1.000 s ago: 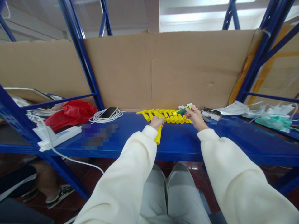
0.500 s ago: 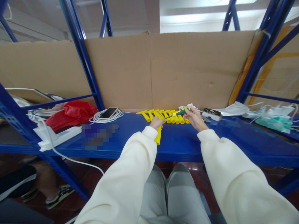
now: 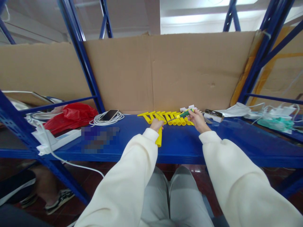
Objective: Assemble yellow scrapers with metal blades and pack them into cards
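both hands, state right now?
Left hand: closed, holding a yellow tubular part.
Right hand: closed, holding a green-and-yellow screwdriver by its handle.

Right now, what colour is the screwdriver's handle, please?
The handle is green with yellow, clearest in the head view.

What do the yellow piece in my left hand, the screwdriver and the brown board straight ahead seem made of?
Yellow piece: probably plastic, smooth and evenly coloured. Screwdriver: handle likely plastic, coloured green and yellow; shaft likely metal, thin and straight. Brown board: apparently cardboard, matte, with a vertical crease.
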